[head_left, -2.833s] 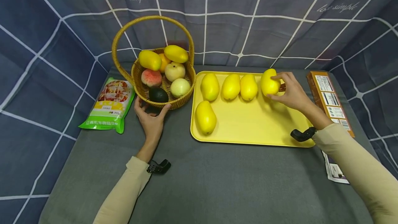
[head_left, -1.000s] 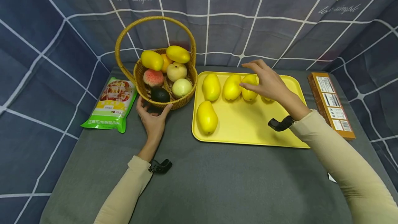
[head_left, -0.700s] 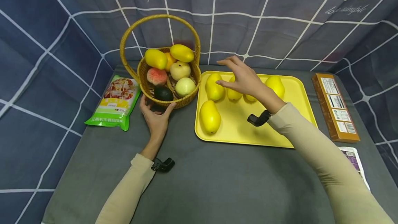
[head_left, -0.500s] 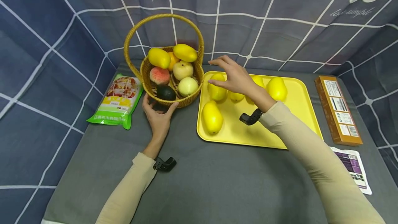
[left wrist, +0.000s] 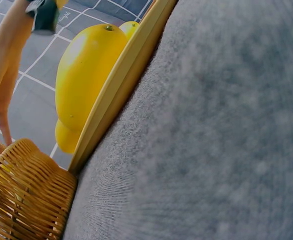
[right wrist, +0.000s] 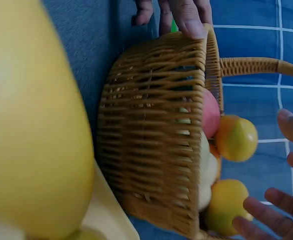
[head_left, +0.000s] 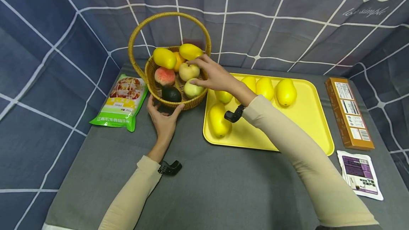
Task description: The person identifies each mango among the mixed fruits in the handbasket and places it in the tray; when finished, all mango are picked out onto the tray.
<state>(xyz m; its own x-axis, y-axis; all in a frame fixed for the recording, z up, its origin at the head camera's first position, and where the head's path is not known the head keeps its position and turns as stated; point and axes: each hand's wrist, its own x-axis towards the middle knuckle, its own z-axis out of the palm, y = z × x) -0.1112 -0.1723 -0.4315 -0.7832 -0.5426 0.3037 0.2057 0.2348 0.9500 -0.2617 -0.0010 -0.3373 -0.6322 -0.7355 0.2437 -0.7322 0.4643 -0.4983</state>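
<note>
My left hand (head_left: 163, 121) holds the near side of the wicker basket (head_left: 191, 105), thumb at the rim. The right hand (head_left: 217, 75) reaches over the basket's right rim with spread fingers. It overlaps the pale green round fruit (head_left: 191, 89) and the pale yellow pear-like fruit (head_left: 188, 72) in the head view; in the right wrist view its fingers (right wrist: 271, 220) stand apart from the fruit, gripping nothing. Also in the basket are a peach (head_left: 164, 76), a dark avocado (head_left: 171, 94), an orange (head_left: 179, 59) and two mangoes (head_left: 164, 58).
A yellow tray (head_left: 306, 123) with several mangoes (head_left: 285, 92) lies right of the basket, under the right forearm. Left of the basket is a green food bag (head_left: 123, 98). A brown box (head_left: 349, 114) and a purple-white pouch (head_left: 360, 175) lie at the far right.
The right hand let go of the mango at the tray's right end and moved left over the mangoes to above the basket. The left hand stays at the basket; the head view shifted slightly.
</note>
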